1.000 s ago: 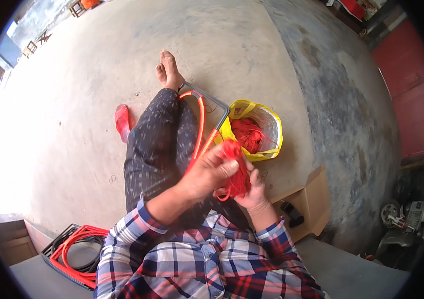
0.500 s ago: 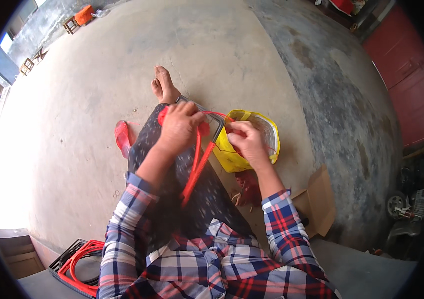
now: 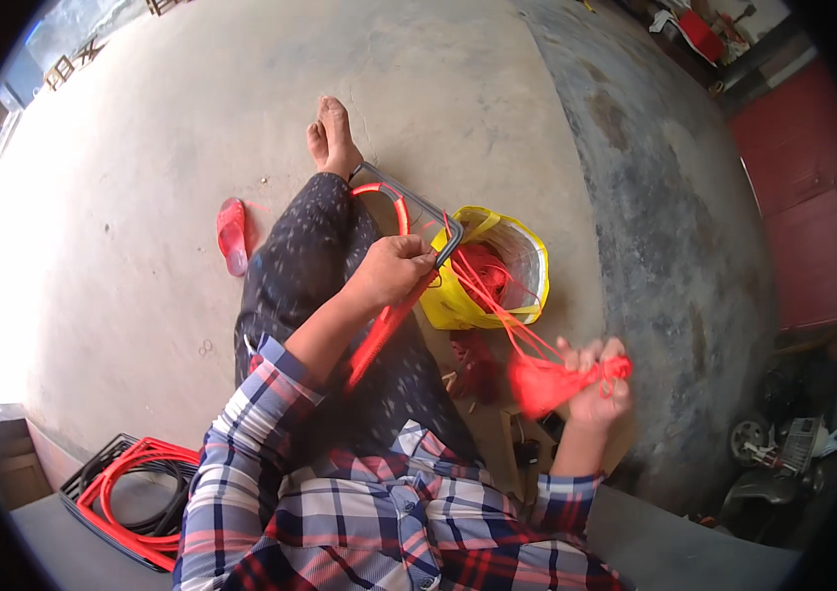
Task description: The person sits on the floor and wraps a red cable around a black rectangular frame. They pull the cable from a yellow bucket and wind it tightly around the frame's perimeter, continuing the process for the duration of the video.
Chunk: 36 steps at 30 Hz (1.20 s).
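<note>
My left hand [image 3: 391,273] is closed on a black metal frame [image 3: 407,195] near its corner, over my lap. One side of the frame is wrapped in red cord [image 3: 376,343], and a red ring-like piece [image 3: 401,212] shows inside it. Off to the right, my right hand [image 3: 596,399] grips a bundle of red cord [image 3: 543,385], slightly blurred. Taut red strands run from the bundle up to the frame's corner. Just right of that corner stands an open yellow bag [image 3: 450,303] with more red cord [image 3: 483,270] inside.
A red slipper [image 3: 231,236] lies on the concrete floor to the left. Black and red frames [image 3: 108,492] are stacked on the seat at lower left. A cardboard box [image 3: 502,448] sits below my right hand. A red door [image 3: 798,197] stands at far right.
My right hand has swung from the bag's mouth down to the right, drawing the strands out. The red bundle is now in it. My left hand has moved down to the frame's corner.
</note>
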### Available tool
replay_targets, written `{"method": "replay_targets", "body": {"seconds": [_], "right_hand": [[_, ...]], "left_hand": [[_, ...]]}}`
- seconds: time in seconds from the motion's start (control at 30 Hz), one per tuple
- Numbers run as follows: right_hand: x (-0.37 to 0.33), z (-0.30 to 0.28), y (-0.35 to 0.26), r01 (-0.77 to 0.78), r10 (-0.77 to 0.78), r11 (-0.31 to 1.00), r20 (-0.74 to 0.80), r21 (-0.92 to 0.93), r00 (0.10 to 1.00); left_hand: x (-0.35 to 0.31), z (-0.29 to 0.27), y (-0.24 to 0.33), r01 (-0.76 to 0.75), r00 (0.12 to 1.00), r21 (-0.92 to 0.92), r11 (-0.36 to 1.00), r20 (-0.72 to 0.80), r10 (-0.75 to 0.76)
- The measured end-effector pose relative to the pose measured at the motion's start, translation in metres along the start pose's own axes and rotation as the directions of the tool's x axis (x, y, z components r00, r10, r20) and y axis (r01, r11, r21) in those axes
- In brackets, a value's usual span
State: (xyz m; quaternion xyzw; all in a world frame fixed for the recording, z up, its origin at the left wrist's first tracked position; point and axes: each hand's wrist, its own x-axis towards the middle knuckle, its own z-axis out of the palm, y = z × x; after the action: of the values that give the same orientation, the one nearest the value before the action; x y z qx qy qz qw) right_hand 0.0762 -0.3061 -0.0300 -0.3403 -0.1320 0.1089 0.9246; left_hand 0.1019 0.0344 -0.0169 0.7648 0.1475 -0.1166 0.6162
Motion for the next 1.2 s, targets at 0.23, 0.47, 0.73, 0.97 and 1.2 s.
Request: {"method": "replay_targets", "body": {"seconds": [0.23, 0.47, 0.73, 0.97, 1.2], "right_hand": [[-0.029, 0.016, 0.005, -0.130, 0.139, 0.990, -0.234, 0.051, 0.962], [-0.041, -0.072, -0.062, 0.115, -0.054, 0.982, -0.362, 0.150, 0.931], [0.038, -0.001, 0.075, -0.116, 0.091, 0.993, -0.510, -0.016, 0.855], [0.132, 0.061, 0.146, -0.373, 0.359, 0.923, -0.134, -0.092, 0.924], [0.096, 0.064, 0.108, -0.222, 0.182, 0.885, -0.134, -0.410, 0.974]], "left_hand": [[0.001, 0.007, -0.007, -0.129, 0.991, -0.088, 0.988, -0.057, 0.124], [0.002, 0.000, -0.009, -0.012, 1.000, -0.138, 0.990, 0.020, 0.015], [-0.003, 0.009, -0.004, -0.063, 0.997, 0.001, 0.998, -0.049, 0.063], [-0.002, 0.009, -0.006, -0.041, 0.999, -0.080, 0.996, -0.020, 0.040], [-0.004, 0.012, -0.006, -0.063, 0.997, -0.041, 0.997, -0.037, 0.061]]}}
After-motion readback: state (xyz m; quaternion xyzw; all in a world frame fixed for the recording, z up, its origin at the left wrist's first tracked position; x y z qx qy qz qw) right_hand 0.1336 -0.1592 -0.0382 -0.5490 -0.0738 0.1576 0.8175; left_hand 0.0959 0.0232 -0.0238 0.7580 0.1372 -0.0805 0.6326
